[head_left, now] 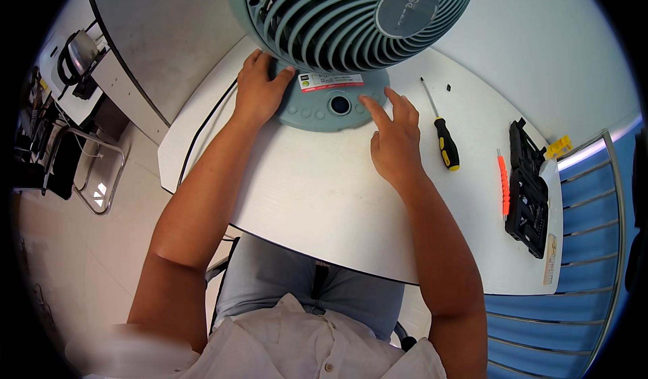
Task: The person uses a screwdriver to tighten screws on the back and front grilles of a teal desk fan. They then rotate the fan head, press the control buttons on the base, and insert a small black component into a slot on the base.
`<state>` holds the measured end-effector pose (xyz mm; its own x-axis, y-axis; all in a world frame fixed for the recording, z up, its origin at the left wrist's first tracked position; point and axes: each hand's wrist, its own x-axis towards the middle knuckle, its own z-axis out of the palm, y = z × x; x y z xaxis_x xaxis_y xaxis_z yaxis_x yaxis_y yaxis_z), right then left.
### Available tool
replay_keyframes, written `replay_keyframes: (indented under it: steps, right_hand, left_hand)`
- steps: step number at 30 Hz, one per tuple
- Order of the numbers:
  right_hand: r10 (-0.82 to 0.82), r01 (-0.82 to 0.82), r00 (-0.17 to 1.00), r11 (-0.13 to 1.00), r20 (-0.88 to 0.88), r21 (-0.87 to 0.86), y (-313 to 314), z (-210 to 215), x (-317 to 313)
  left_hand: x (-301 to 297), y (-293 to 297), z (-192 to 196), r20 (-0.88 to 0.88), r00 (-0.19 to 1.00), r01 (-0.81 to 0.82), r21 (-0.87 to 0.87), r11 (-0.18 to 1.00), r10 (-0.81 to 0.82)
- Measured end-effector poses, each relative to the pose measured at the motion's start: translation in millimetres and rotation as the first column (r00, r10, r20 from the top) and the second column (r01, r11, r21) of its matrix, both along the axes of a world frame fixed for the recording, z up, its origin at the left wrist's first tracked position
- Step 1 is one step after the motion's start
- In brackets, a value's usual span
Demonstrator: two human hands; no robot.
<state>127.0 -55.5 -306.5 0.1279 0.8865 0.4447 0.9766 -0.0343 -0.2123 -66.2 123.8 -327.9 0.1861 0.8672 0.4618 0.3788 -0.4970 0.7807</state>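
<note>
Clock directions taken from the middle of the desk, person seated at six.

- Shirt [290, 342], pale, buttoned; jeans [263, 271], light blue, at six o'clock, partly under the desk edge.
- Desk [324, 197], white, dark-edged, curved front.
- Right hand [398, 139], one o'clock: forearm rising from five, palm down; forefinger reaching toward ten, tip beside the dial; other fingers extended toward twelve at the base's edge; thumb bent inward. Loosely open, grasping nothing; fingertip contact unclear.
- Left hand [260, 92], eleven o'clock: forearm rising from seven, back of hand upward; fingers pointing to twelve along the base's left edge, thumb spread toward two. Partly open, against the base; whether it grips cannot be told.
- Fan [351, 24], grey-green, at twelve o'clock, upright between and beyond the hands; round base [317, 122] with dark dial [339, 105], buttons and a label.
- Cord [196, 139], black, ten o'clock.
- Ruler [551, 261], four o'clock, near the desk's edge.
- Tool case [528, 203], black, lid open, three o'clock; orange shaft [504, 186] just beside it.
- Screwdriver [445, 143], black and yellow, two o'clock, tip toward twelve.
- Railing [617, 210], metal, beyond the desk, three o'clock.
- Kettle [82, 51], silver, far off, ten o'clock.
</note>
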Motion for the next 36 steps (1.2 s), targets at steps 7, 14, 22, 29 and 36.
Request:
replay_keyframes:
  steps: [7,14,22,29,36]
  right_hand:
    - [0.031,0.015,0.981,0.972,-0.19,0.233,-2.0,19.2,7.6]
    - [-0.018,0.018,1.0,1.0,-0.019,0.023,-3.6,4.8,7.2]
    - [-0.013,0.011,0.998,1.0,-0.065,-0.023,-4.7,7.4,3.9]
    - [0.012,-0.011,0.995,1.0,-0.098,0.006,-4.0,5.3,3.6]
    - [0.011,-0.011,0.997,1.0,-0.08,-0.007,-5.7,4.9,5.6]
  left_hand:
    - [-1.9,4.0,-5.1,0.012,1.0,-0.021,0.03,0.999,0.02]
    - [-0.8,-1.4,1.4,0.016,1.0,0.005,0.01,1.0,-0.005]
    - [-2.0,-0.6,0.8,0.0,1.0,0.002,0.015,1.0,-0.002]
    - [-0.6,-0.6,-0.2,0.008,1.0,-0.011,0.015,1.0,0.01]
    - [0.0,-3.0,1.5,0.02,1.0,-0.002,0.007,1.0,0.002]
